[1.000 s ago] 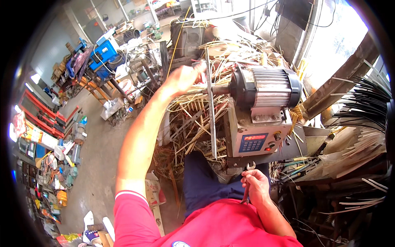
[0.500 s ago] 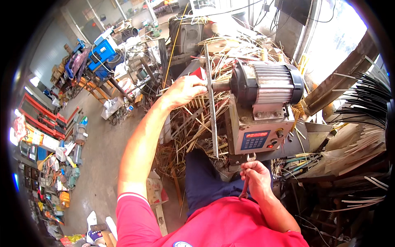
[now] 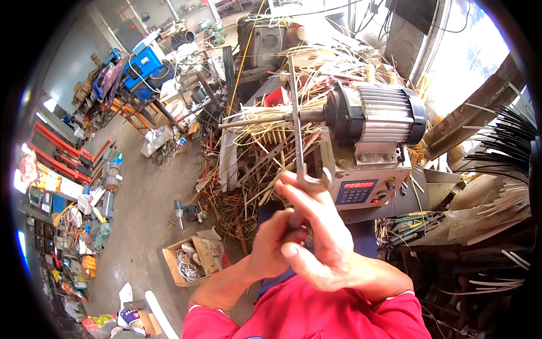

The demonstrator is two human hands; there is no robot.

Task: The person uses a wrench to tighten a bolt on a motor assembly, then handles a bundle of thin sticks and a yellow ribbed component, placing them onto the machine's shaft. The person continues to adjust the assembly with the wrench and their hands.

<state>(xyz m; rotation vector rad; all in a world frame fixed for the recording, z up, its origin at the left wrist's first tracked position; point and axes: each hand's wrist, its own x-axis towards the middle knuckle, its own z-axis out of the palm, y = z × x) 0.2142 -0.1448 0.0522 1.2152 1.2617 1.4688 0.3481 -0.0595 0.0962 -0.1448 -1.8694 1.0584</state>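
Observation:
A metal open-end wrench (image 3: 314, 182) is between my hands in front of the motor, its jaw pointing up and away from me. My left hand (image 3: 272, 242) is closed around its handle. My right hand (image 3: 326, 240) lies against the wrench with fingers stretched out and thumb apart, hiding part of the shaft. Beyond them an electric motor (image 3: 384, 113) sits on a control box (image 3: 361, 189) with a lit red display and keypad. From its shaft a thin rod (image 3: 254, 121) points left. A long flat metal bar (image 3: 296, 107) crosses the shaft.
Cane-like strips (image 3: 333, 62) are heaped behind and below the motor. A red object (image 3: 276, 97) lies beyond the rod. An open cardboard box (image 3: 195, 257) and a power tool (image 3: 179, 213) are on the floor at left. Black strips (image 3: 502, 135) stick out at right.
My left hand has come back from the motor shaft to the wrench, uncovering the rod. My right hand has raised the wrench and moved it left, its fingers now straightened.

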